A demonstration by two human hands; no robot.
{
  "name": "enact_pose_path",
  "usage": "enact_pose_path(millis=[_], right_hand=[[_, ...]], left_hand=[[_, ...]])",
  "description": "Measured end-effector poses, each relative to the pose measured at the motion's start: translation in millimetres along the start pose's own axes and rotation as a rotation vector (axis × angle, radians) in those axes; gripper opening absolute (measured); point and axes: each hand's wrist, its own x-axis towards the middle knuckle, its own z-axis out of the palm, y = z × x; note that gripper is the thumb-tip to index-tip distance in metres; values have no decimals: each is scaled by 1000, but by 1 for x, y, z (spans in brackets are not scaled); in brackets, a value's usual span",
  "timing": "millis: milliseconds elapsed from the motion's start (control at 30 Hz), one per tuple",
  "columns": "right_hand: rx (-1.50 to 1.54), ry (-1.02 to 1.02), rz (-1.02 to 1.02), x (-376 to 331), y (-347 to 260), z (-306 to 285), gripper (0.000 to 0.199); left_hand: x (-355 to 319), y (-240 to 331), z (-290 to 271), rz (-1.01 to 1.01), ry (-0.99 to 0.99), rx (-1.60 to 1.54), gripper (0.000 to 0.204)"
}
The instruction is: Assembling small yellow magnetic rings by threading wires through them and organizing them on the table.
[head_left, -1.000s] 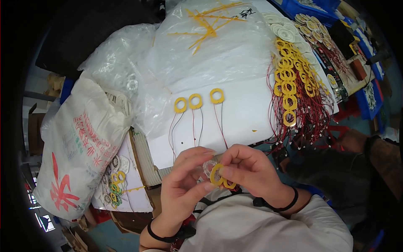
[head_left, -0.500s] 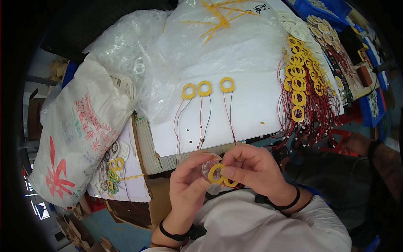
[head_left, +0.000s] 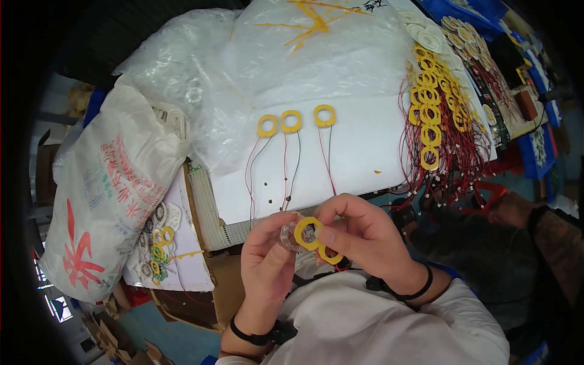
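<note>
A clear plastic disc sits between the thumb and fingers of my left hand. Overlapping the disc's right side is a yellow ring, pinched by my right hand. A second yellow ring hangs below my right fingers, with red and black wire beside it. Small details show through the upper ring's opening, too fine to make out. On the white sheet beyond my hands lie a left yellow ring, a middle yellow ring and a right yellow ring, their wires trailing toward me.
Many wired yellow rings are piled at the right, near white discs. Clear plastic bags cover the back, with yellow strips on top. A printed white sack leans at left. Another person's arm shows at right.
Both hands have risen slightly toward the table. The upper ring now faces me more fully over the clear disc, and more of the second ring shows below it. The whole view has shifted a little.
</note>
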Motion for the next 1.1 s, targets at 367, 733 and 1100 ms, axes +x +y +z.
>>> enact_pose_path(millis=[367, 733, 1100], right_hand=[[-74, -10, 3, 1, 4, -2, 12], [-206, 29, 3, 2, 4, -3, 13], [-424, 140, -108, 6, 15, -6, 17]], left_hand=[[1, -3, -1, 26, -42, 78, 47], [1, -2, -1, 79, -68, 176, 44], [-2, 5, 9, -20, 106, 310, 35]])
